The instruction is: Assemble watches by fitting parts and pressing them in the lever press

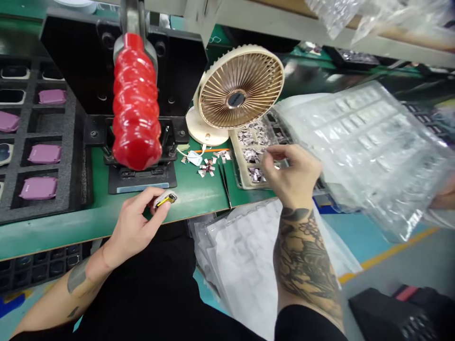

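Note:
My left hand (pixel 137 220) pinches a small rounded device casing (pixel 166 199) at the bench's front edge. The casing is pale outside, with yellow and black parts on its facing side. To the right, my right hand (pixel 293 173) is closed in a pinch above a compartment tray (pixel 245 182) of small silvery pieces; anything between its fingertips is too small or hidden to make out. Black tweezers (pixel 224 185) lie on the green bench between my hands. Small loose pieces (pixel 206 168) are scattered behind them.
A press with a red handle (pixel 137 104) stands before me, beside a cream fan (pixel 241 90). At left, a foam tray (pixel 76 180) holds purple casings (pixel 39 188). Another person's hand (pixel 444 194) is near clear plastic trays (pixel 369 142) at right. White plastic sheets (pixel 245 251) hang below the bench.

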